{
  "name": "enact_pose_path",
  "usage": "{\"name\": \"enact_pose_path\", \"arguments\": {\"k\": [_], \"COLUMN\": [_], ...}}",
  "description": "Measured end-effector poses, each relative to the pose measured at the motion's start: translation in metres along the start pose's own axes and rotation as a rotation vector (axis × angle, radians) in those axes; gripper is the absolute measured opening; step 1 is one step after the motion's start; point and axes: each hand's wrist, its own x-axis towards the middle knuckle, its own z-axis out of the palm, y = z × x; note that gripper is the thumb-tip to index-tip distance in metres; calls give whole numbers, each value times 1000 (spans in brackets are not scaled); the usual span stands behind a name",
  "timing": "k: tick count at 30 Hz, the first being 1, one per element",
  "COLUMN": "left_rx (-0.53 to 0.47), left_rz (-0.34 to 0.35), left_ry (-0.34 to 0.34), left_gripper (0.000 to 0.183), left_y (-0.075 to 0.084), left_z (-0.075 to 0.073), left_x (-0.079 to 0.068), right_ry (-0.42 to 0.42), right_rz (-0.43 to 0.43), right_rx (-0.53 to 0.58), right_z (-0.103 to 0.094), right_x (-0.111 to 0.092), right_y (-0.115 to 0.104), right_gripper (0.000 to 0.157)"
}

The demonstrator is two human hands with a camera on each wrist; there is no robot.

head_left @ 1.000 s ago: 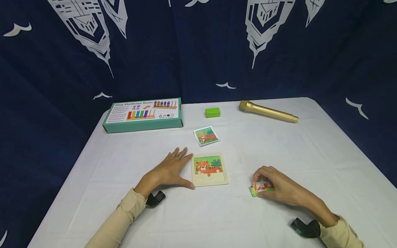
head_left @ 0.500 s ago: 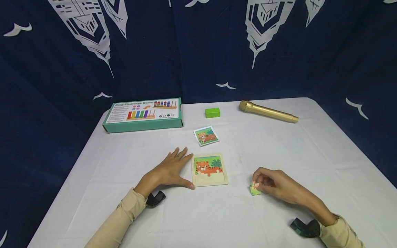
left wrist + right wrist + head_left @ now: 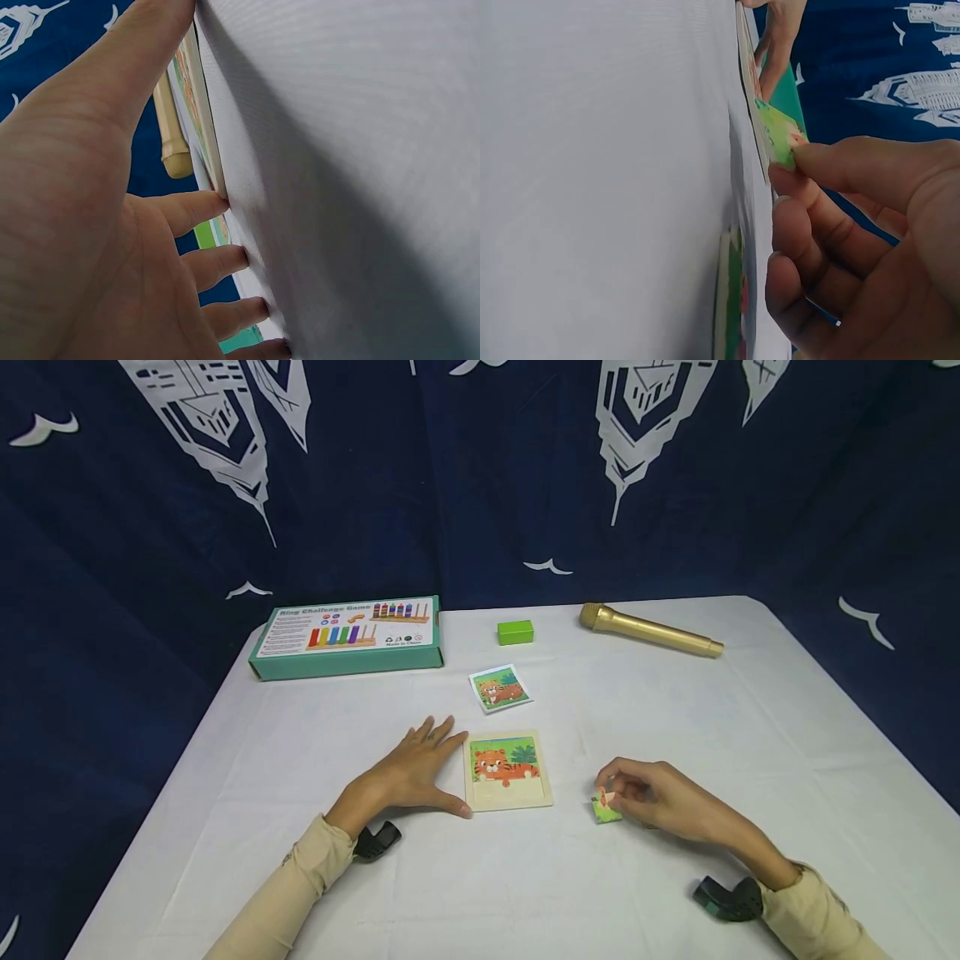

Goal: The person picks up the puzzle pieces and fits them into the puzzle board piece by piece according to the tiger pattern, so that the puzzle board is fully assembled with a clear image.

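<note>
A wooden puzzle board (image 3: 508, 795) with a tiger picture lies mid-table; its upper part is filled and its lower strip is bare wood. My left hand (image 3: 408, 770) is spread along its left side, thumb by the near corner and index fingertip by the far one. To the board's right, my right hand (image 3: 660, 797) pinches a green puzzle piece (image 3: 606, 807) between thumb and index finger. In the right wrist view that piece (image 3: 778, 133) is raised off the cloth. Another puzzle piece (image 3: 731, 300) lies on the table below the right hand, mostly hidden in the head view.
Behind the board lies a small tiger picture card (image 3: 500, 688). Farther back are a green block (image 3: 515, 632), a gold microphone (image 3: 651, 631) and a green-edged Ring Challenge Game box (image 3: 347, 635). White cloth covers the table (image 3: 360, 893); a dark blue curtain (image 3: 480, 485) hangs behind.
My right hand has pinched the green puzzle piece, separated it from the other beneath the hand, and moved slightly left with it. The left hand stays by the board.
</note>
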Motion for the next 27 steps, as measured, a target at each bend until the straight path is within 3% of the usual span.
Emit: {"name": "enact_pose_path", "arguments": {"k": [7,14,27], "left_rx": [4,1,2], "left_rz": [3,-1,-8], "left_ry": [3,-1,-2], "left_gripper": [114,114,114], "left_y": [0,1,1], "left_z": [0,0,0], "left_x": [0,0,-1], "right_ry": [-8,16,-40], "right_rz": [-23,-39,-40], "right_rx": [-2,63,145], "right_z": [6,19,42], "right_x": [20,43,80], "right_y": [-6,-8,-23], "right_gripper": [19,19,19]}}
